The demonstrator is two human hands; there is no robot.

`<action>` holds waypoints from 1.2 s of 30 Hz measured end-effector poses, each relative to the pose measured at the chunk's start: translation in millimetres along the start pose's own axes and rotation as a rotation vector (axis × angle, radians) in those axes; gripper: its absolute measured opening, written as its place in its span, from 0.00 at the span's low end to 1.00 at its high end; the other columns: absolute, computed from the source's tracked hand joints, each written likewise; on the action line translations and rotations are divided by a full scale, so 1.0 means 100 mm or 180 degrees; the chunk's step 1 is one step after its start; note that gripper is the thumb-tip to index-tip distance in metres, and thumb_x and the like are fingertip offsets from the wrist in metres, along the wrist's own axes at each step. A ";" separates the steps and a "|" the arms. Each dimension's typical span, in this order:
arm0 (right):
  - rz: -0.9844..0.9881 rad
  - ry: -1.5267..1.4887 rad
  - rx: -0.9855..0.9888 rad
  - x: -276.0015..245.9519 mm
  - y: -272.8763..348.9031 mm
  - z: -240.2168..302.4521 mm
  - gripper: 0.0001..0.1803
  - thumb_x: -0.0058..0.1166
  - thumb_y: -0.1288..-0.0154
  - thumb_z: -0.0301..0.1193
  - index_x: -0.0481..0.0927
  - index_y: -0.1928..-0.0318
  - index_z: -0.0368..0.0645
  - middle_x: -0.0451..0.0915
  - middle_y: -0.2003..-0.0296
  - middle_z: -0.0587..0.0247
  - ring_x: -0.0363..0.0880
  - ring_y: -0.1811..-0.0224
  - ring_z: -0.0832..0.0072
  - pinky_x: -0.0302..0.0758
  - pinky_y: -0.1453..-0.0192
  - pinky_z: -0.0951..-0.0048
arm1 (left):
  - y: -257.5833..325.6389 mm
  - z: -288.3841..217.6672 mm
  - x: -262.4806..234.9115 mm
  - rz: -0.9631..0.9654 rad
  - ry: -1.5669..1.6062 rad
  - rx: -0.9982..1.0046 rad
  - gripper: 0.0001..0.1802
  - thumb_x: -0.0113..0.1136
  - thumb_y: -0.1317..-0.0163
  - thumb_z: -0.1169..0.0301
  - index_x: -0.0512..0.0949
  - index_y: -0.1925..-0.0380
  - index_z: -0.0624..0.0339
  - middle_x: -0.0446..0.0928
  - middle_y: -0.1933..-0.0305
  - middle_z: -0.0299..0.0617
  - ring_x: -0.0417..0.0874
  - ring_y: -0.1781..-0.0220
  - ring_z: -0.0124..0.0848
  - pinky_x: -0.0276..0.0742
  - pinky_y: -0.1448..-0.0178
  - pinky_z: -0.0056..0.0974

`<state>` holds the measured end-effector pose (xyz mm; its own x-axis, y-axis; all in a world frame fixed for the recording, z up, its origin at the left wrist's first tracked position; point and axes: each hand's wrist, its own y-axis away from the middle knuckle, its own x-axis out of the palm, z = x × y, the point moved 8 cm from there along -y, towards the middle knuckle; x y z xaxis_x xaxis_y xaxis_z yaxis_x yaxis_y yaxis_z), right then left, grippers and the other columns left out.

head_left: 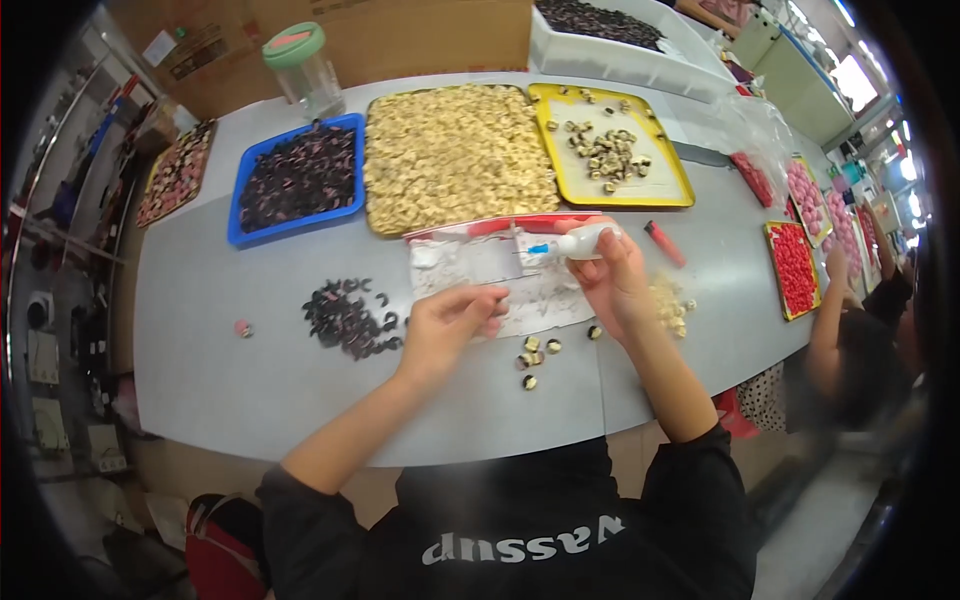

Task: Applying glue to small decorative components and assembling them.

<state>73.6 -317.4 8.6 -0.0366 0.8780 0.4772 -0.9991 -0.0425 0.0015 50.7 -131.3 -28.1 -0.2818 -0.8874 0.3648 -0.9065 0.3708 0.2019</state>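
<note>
My right hand is closed around a small white squeeze bottle with a blue needle tip, which points left over a smudged white sheet. Over the near edge of that sheet, my left hand is pinched; something small and dark seems to be at its fingertips, too small to name. Beside it on the left lies a loose pile of dark curved pieces. Several black-and-cream pieces sit between my forearms. Some pale pieces lie just right of my right wrist.
Along the back stand a blue tray of dark pieces, a tray of cream pieces and a yellow tray with black-and-cream ones. Behind are a green-lidded jar and a white bin. A red tool lies right; another person sits farther right.
</note>
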 end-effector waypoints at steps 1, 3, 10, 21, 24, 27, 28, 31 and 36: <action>0.0068 -0.0177 -0.0009 -0.02 0.00 0.01 0.22 0.57 0.37 0.47 0.73 0.56 0.41 0.78 0.57 0.64 0.60 0.74 0.88 0.63 0.65 0.83 | 0.02 0.02 0.02 0.0117 -0.0031 -0.0093 0.19 0.58 0.36 0.62 0.77 0.53 0.67 0.78 0.60 0.41 0.77 0.63 0.23 0.75 0.56 0.26; -0.0166 -0.0466 -0.0024 0.01 0.00 0.02 0.22 0.59 0.39 0.47 0.72 0.57 0.43 0.77 0.59 0.66 0.57 0.76 0.90 0.59 0.68 0.84 | 0.07 0.05 0.00 0.0145 0.0070 -0.0207 0.18 0.59 0.37 0.65 0.76 0.52 0.68 0.77 0.58 0.41 0.77 0.61 0.23 0.74 0.55 0.26; 0.0044 -0.0519 0.0083 0.06 0.00 0.03 0.20 0.54 0.35 0.47 0.71 0.55 0.44 0.77 0.67 0.69 0.55 0.79 0.89 0.55 0.71 0.86 | 0.14 0.05 0.06 0.0297 -0.0005 -0.0190 0.21 0.60 0.44 0.83 0.73 0.48 0.67 0.75 0.53 0.39 0.75 0.53 0.24 0.72 0.49 0.27; 0.0021 0.0490 -0.0100 0.14 0.11 -0.01 0.25 0.39 0.29 0.52 0.67 0.50 0.42 0.78 0.64 0.56 0.57 0.86 0.88 0.56 0.84 0.87 | 0.14 -0.14 0.13 0.0162 -0.0717 0.0841 0.20 0.65 0.50 0.84 0.81 0.54 0.60 0.73 0.62 0.36 0.72 0.61 0.22 0.70 0.55 0.26; 0.0110 0.0713 -0.0227 0.19 0.15 -0.02 0.24 0.39 0.29 0.52 0.66 0.51 0.43 0.78 0.64 0.54 0.58 0.87 0.88 0.57 0.84 0.86 | 0.17 -0.14 0.11 0.0088 -0.0901 0.0937 0.20 0.67 0.51 0.82 0.82 0.55 0.59 0.73 0.66 0.33 0.71 0.63 0.21 0.68 0.59 0.26; 0.0186 0.0858 -0.0317 0.23 0.16 -0.03 0.24 0.40 0.30 0.52 0.65 0.51 0.44 0.79 0.64 0.52 0.58 0.87 0.87 0.57 0.84 0.86 | 0.20 -0.13 0.10 0.0046 -0.0928 0.0884 0.20 0.68 0.52 0.81 0.83 0.56 0.57 0.73 0.68 0.32 0.71 0.65 0.20 0.67 0.60 0.25; 0.0208 0.0903 -0.0338 0.24 0.16 -0.04 0.24 0.40 0.30 0.52 0.65 0.52 0.44 0.79 0.64 0.52 0.59 0.87 0.87 0.57 0.84 0.86 | 0.21 -0.13 0.09 0.0035 -0.0955 0.0836 0.20 0.68 0.52 0.81 0.83 0.56 0.57 0.73 0.68 0.32 0.70 0.65 0.20 0.67 0.60 0.25; 0.0217 0.0919 -0.0314 0.24 0.17 -0.04 0.24 0.41 0.30 0.52 0.65 0.52 0.44 0.79 0.64 0.51 0.59 0.87 0.86 0.57 0.84 0.86 | 0.21 -0.12 0.09 0.0037 -0.0950 0.0835 0.20 0.69 0.52 0.80 0.83 0.56 0.55 0.73 0.69 0.31 0.70 0.66 0.20 0.66 0.61 0.25; 0.0234 0.0945 -0.0310 0.24 0.16 -0.04 0.24 0.41 0.31 0.53 0.65 0.53 0.44 0.79 0.65 0.51 0.59 0.87 0.87 0.57 0.84 0.86 | 0.20 -0.10 0.09 0.0064 -0.1063 0.0822 0.21 0.68 0.52 0.82 0.82 0.55 0.59 0.71 0.69 0.31 0.69 0.66 0.20 0.66 0.60 0.25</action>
<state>56.4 -295.3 16.0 -0.0993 0.9757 0.1955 -0.9904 -0.0778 -0.1145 33.1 -128.9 -11.4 -0.3481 -0.9365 0.0432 -0.9368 0.3459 -0.0521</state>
